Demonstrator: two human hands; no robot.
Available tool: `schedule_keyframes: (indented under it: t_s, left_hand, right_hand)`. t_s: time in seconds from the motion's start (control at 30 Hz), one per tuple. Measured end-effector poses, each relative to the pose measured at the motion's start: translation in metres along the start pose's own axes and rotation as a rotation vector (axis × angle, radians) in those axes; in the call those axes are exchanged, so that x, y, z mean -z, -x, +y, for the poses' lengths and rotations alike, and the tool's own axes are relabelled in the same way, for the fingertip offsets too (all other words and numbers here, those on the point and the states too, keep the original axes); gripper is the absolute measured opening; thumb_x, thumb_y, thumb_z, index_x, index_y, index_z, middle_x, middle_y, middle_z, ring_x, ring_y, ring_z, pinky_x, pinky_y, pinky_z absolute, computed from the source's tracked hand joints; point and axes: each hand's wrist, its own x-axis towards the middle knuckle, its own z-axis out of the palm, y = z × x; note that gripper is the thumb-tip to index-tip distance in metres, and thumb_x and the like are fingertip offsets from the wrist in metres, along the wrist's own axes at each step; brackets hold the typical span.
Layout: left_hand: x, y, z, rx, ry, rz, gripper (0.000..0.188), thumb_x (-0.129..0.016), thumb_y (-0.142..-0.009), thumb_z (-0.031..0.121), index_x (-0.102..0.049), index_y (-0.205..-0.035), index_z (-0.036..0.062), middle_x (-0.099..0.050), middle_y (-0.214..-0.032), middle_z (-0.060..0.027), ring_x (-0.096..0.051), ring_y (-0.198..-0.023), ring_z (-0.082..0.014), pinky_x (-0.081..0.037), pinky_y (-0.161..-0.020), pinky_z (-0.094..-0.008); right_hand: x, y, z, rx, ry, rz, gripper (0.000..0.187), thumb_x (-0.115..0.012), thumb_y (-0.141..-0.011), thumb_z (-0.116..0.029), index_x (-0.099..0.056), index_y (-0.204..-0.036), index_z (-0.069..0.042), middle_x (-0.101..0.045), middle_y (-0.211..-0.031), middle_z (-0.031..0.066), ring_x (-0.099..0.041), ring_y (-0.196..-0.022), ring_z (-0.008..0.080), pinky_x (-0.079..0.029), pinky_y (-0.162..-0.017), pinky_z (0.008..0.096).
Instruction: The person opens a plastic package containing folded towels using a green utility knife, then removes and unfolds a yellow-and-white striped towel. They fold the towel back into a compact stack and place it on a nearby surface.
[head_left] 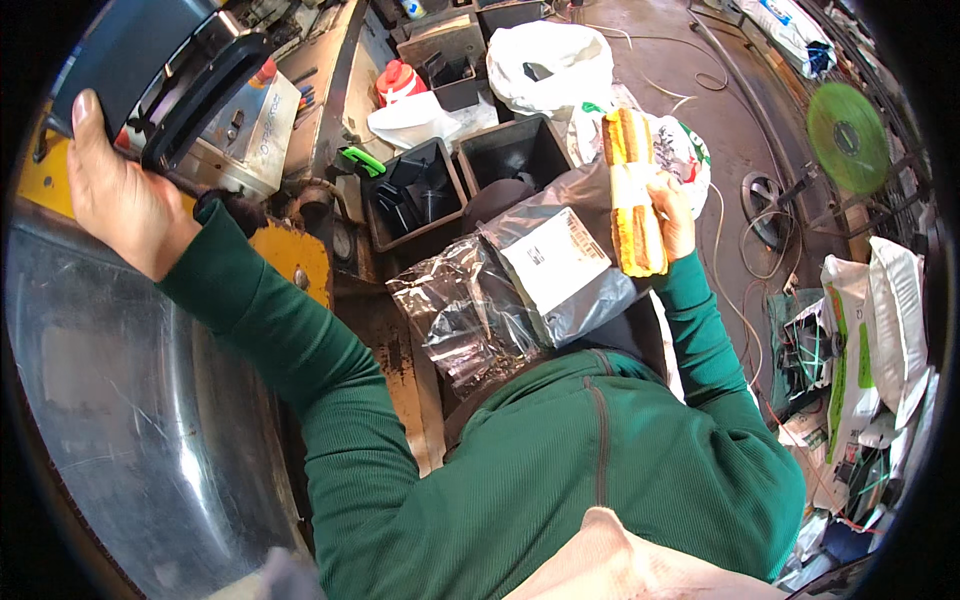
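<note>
My right hand (pixel 675 212) is closed round a long yellow-and-brown striped bundle (pixel 630 235) with a pale band about its middle. The bundle stands nearly upright, and I cannot make out what it is made of. On my lap lies a shiny grey plastic bag (pixel 465 300) with a white label (pixel 555 260) on it. Far out to the left, my left hand (pixel 125 205) grips the lower edge of a dark blue panel (pixel 125 60). Its thumb lies against the panel's front, while its other fingers are mostly hidden behind the edge.
Two black bins (pixel 415 195) stand ahead, one with dark parts inside. Beyond them are a white bag (pixel 550 65) and a red container (pixel 398 80). A scratched clear guard (pixel 150 400) curves along the left. Cables, a green disc (pixel 848 138) and stacked sacks (pixel 895 320) are at right.
</note>
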Motion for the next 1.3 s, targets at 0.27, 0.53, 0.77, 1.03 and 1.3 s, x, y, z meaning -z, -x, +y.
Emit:
schedule_keyframes:
  t_s: [0.27, 0.53, 0.77, 1.03, 1.3]
  left_hand:
    - [0.004, 0.037, -0.075, -0.702, -0.948, -0.220, 0.036, -0.070, -0.081, 0.036, -0.064, -0.095, 0.0038, -0.060, -0.117, -0.0175, -0.052, -0.114, -0.0335, -0.034, -0.100, -0.0498]
    - [-0.065, 0.197, -0.162, -0.189, -0.712, -0.728, 0.041, -0.072, -0.078, 0.030, -0.061, -0.107, 0.0029, -0.054, -0.126, -0.0154, -0.044, -0.123, -0.0343, -0.036, -0.099, -0.0451]
    - [-0.083, 0.223, -0.051, -0.069, -0.127, -1.284, 0.014, -0.067, -0.078, 0.017, -0.069, -0.092, 0.0142, -0.057, -0.081, 0.0012, -0.055, -0.081, -0.0160, -0.030, -0.077, -0.0319]
    - [-0.063, 0.242, -0.012, -0.062, -0.239, -1.217, 0.010, -0.067, -0.077, 0.018, -0.067, -0.087, 0.0152, -0.055, -0.077, 0.0016, -0.056, -0.072, -0.0158, -0.030, -0.070, -0.0327]
    - [-0.049, 0.255, 0.020, 0.039, -0.176, -1.253, 0.014, -0.064, -0.068, 0.018, -0.054, -0.077, 0.0139, -0.051, -0.078, -0.0018, -0.056, -0.078, -0.0221, -0.033, -0.064, -0.0385]
  right_hand:
    - [0.001, -0.016, 0.007, -0.049, -0.047, 0.027, 0.015, -0.055, -0.087, -0.010, -0.057, -0.100, -0.003, -0.064, -0.093, 0.0079, -0.064, -0.077, 0.0152, -0.053, -0.071, 0.0295]
    - [-0.003, -0.017, 0.004, -0.009, 0.111, 0.083, 0.006, -0.058, -0.084, -0.008, -0.056, -0.088, -0.004, -0.059, -0.108, 0.0025, -0.055, -0.090, 0.0093, -0.046, -0.078, 0.0259]
    - [-0.026, -0.003, -0.009, 0.112, 0.345, 0.002, 0.007, -0.062, -0.083, -0.011, -0.058, -0.081, -0.005, -0.033, -0.144, 0.0134, -0.047, -0.115, 0.0160, -0.040, -0.091, 0.0302]
    - [-0.056, 0.032, -0.022, 0.372, 0.555, -0.140, 0.012, -0.067, -0.080, -0.011, -0.058, -0.074, -0.004, -0.029, -0.145, 0.0185, -0.036, -0.129, 0.0259, -0.034, -0.101, 0.0391]
    - [-0.067, 0.067, -0.027, 0.417, 0.596, -0.215, 0.013, -0.065, -0.080, -0.011, -0.058, -0.073, -0.003, -0.030, -0.145, 0.0192, -0.035, -0.131, 0.0276, -0.034, -0.101, 0.0396]
